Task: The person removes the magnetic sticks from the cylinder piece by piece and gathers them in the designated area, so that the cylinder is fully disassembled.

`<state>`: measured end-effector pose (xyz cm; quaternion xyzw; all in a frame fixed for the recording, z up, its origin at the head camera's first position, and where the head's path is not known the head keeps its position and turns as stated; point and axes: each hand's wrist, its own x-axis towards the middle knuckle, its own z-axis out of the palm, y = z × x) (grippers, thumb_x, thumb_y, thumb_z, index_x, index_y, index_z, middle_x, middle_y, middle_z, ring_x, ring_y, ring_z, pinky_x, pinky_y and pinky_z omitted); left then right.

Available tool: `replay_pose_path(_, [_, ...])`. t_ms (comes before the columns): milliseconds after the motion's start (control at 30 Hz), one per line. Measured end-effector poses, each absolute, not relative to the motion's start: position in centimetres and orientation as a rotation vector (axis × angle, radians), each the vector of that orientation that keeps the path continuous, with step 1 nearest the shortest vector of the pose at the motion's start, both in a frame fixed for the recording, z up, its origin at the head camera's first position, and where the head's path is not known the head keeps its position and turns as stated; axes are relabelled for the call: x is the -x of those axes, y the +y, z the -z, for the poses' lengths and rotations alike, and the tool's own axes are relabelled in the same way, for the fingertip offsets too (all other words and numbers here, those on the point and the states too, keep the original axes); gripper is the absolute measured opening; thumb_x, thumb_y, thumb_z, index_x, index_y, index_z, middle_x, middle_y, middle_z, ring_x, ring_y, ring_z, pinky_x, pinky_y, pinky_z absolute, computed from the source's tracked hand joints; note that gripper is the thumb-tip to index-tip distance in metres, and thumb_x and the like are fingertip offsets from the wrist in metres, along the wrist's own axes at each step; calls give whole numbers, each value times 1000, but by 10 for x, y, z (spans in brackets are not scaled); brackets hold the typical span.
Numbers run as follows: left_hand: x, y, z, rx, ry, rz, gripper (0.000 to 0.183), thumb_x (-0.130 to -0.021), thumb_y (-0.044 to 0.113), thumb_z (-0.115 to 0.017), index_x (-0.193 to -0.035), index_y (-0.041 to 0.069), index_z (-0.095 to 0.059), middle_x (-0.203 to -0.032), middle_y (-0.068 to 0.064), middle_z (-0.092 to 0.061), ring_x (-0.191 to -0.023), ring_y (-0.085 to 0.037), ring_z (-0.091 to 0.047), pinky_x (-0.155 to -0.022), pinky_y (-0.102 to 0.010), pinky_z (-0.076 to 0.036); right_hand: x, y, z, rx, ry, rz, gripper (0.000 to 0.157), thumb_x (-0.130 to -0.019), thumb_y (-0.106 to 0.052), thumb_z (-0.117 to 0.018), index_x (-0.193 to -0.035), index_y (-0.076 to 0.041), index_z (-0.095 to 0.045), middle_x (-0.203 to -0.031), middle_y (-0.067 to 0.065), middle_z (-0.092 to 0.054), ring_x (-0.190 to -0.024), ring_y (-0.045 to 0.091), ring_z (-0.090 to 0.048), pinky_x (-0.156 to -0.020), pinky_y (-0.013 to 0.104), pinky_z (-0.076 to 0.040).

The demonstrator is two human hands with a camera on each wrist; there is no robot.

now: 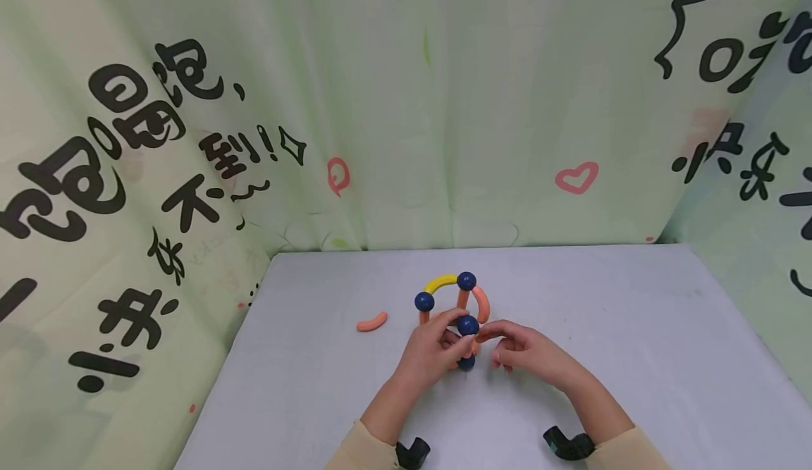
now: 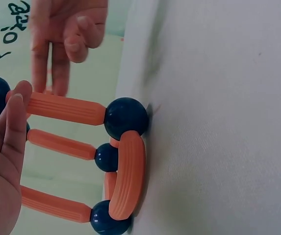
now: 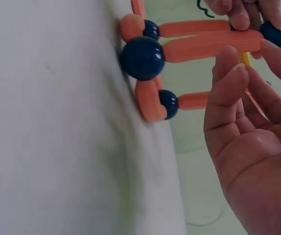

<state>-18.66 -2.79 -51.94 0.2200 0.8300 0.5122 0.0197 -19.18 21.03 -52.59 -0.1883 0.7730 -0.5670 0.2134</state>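
Observation:
A building-toy frame of dark blue balls and orange rods stands on the table, with a curved yellow rod [image 1: 442, 282] joining two of its upper balls. My left hand [image 1: 426, 354] pinches an upper blue ball [image 1: 468, 325] between thumb and fingers. Below that ball, an upright orange rod [image 3: 194, 47] runs down to a lower blue ball [image 3: 142, 58]. On the right side, my right hand [image 1: 536, 357] reaches in with one fingertip at the rod's upper end, its other fingers loosely bent. A curved orange rod [image 1: 483, 305] bulges from the frame's far right. My left hand hides part of the frame.
One loose curved orange rod [image 1: 372, 322] lies on the white table [image 1: 317, 392], left of the frame. Printed curtains [image 1: 393, 139] hang behind the table and along both sides. A black wrist device [image 1: 567, 444] sits at each sleeve cuff.

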Motion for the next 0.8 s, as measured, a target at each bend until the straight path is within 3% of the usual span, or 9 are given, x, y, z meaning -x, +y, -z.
replay_pose_path(67, [186, -28, 519, -700, 2583, -1590, 40, -95, 30, -67, -133, 25, -56, -109, 2, -68, -78, 4, -65, -64, -16, -55, 190, 206, 534, 537, 2112, 1600, 40, -100, -20, -59, -139, -13, -53, -132, 21, -59, -80, 43, -60, -69, 33, -57])
replay_pose_path(200, [186, -28, 519, -722, 2607, -1583, 40, -95, 32, -66, -133, 26, -56, -112, 2, -68, -78, 4, -65, -64, -16, -55, 190, 198, 545, 522, 2085, 1655, 40, -101, -17, -56, -140, -9, -50, -100, 19, -68, -69, 31, -62, -65, 32, -57])
replay_pose_path(300, [186, -27, 520, -730, 2614, -1579, 40, -95, 32, -66, -133, 26, -56, -113, 2, -68, -78, 4, -65, -64, -16, -55, 190, 191, 552, 462, 2084, 1682, 40, -101, -21, -58, -138, -9, -52, -81, 13, -66, -66, 20, -61, -64, 30, -56])
replay_pose_path(533, [186, -27, 521, -734, 2629, -1577, 39, -95, 33, -66, -132, 26, -57, -115, 1, -68, -80, 3, -67, -64, -16, -55, 190, 175, 569, 290, 2029, 1758, 42, -97, -35, -62, -131, -10, -57, -83, 7, -63, -69, 17, -59, -65, 27, -54])
replay_pose_path(800, [184, -26, 520, -696, 2636, -1565, 40, -95, 31, -67, -133, 23, -57, -113, 1, -67, -80, 3, -67, -63, -15, -55, 188, 168, 579, 198, 1931, 1861, 45, -97, -35, -62, -133, -8, -57, -93, 9, -63, -73, 19, -58, -68, 26, -55])
